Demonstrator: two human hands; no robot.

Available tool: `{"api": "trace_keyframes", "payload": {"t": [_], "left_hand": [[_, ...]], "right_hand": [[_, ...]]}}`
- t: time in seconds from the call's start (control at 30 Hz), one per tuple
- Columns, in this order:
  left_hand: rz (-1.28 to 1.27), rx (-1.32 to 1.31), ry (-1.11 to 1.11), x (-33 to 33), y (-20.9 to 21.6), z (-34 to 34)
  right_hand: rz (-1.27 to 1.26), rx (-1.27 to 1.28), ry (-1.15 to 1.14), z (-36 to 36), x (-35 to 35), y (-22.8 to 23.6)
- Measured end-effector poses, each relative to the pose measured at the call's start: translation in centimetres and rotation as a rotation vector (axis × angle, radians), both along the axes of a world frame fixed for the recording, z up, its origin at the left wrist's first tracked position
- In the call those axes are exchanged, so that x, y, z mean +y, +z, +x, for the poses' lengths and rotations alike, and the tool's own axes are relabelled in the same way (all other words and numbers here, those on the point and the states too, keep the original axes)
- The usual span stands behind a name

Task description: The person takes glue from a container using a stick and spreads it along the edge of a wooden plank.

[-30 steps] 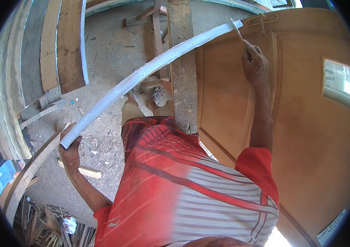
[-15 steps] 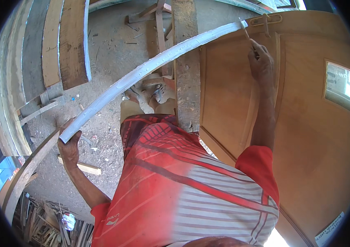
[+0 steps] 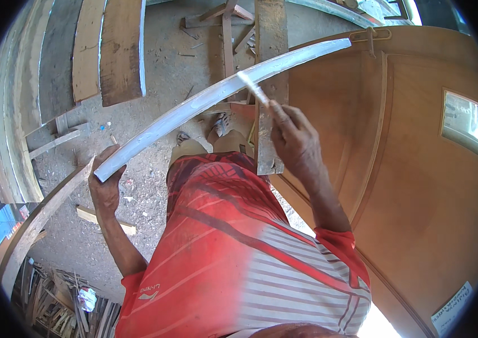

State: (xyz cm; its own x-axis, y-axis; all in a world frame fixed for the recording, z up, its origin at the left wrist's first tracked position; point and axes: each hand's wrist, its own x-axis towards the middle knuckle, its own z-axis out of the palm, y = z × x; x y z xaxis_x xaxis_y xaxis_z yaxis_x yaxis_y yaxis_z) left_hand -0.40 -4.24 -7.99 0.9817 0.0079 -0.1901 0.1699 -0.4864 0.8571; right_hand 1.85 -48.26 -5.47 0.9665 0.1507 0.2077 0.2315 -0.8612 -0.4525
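A long wooden board [image 3: 182, 111] runs from my lower left to the far right, its upward edge coated in wet-looking white. My left hand [image 3: 105, 183] grips its near left end, with the thumb and fingers on either side. In my right hand [image 3: 298, 139] is a thin, pale brush-like spreader [image 3: 254, 90], whose white tip touches the coated edge near the board's middle. The bristles, if any, are too blurred to make out. The far end of the board reaches over the brown wooden door [image 3: 329, 107].
Several planks with white-smeared edges [image 3: 123, 50] lie at the upper left. A rough support plank [image 3: 273, 112] passes under the board. Another board [image 3: 47, 225] slants at the lower left, above a pile of wood offcuts [image 3: 64, 298]. Scraps litter the floor [image 3: 143, 191].
My right hand has brought the spreader from the board's far right end back to about its middle. The left hand still grips the near end.
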Motion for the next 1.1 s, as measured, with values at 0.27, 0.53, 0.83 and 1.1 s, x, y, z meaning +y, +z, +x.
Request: {"api": "trace_keyframes", "payload": {"t": [0.27, 0.53, 0.83, 1.1], "left_hand": [[-0.121, 0.019, 0.044, 0.2, -0.8, 0.2], [-0.148, 0.025, 0.048, 0.5, -1.2, 0.3], [-0.186, -0.001, 0.004, 0.6, -1.2, -0.1], [-0.112, -0.050, -0.049, 0.7, -1.0, 0.0]], "right_hand": [[0.033, 0.006, -0.186, 1.5, -0.2, 0.4], [0.129, 0.103, 0.187, -3.3, 10.5, 1.4], [0.138, -0.041, -0.231, -1.0, 6.2, 0.4], [0.106, -0.064, -0.003, -4.6, 10.2, 0.1]]}}
